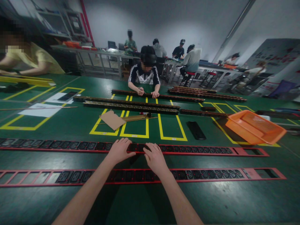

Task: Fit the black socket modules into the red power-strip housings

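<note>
Two long red strips with black sockets lie across the green table. On the far strip (197, 149) rest both of my hands, with a short stretch of sockets between them. My left hand (120, 151) has its fingers over the far edge and its thumb apart, holding nothing visible. My right hand (154, 156) lies a little to the right, fingers bent on the sockets and thumb apart. The near strip (206, 174) passes beneath my forearms; its left end shows bare openings between red crossbars.
An orange bin (255, 126) stands at the right, near a black phone (196, 130). Dark metal bars (131, 107) and a cardboard piece (112, 120) lie beyond the strips. Across the table sits a person (144, 75); another person (30, 59) is at the left.
</note>
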The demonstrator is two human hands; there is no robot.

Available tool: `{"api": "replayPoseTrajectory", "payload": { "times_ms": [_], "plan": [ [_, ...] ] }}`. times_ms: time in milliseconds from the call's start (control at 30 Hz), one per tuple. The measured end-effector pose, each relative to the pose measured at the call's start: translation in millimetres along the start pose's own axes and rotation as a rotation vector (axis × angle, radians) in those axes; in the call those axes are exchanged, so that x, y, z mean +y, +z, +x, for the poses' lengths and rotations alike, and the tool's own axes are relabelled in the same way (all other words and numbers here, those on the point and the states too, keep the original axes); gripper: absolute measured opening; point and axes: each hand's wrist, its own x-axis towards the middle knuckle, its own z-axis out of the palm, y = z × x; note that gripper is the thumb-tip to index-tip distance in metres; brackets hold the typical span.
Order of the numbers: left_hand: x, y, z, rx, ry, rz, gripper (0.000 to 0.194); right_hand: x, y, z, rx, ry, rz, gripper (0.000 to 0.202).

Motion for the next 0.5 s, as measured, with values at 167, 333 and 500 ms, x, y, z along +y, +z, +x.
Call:
{"api": "replayPoseTrajectory", "payload": {
  "times_ms": [167, 333, 500],
  "plan": [
    [0.3, 0.4, 0.4, 0.008, 0.003, -0.020, 0.043, 0.5, -0.8, -0.6, -0.005, -0.015, -0.023, 0.030],
    [1.3, -0.8, 0.9, 0.009, -0.003, -0.025, 0.043, 1.2, -0.6, -0.2, -0.014, -0.001, -0.044, 0.031],
    [0.9, -1.1, 0.3, -0.003, -0.007, -0.029, 0.042, 0.2, -2.0, 0.1, -0.014, 0.001, -0.046, 0.031]
  ]
}}
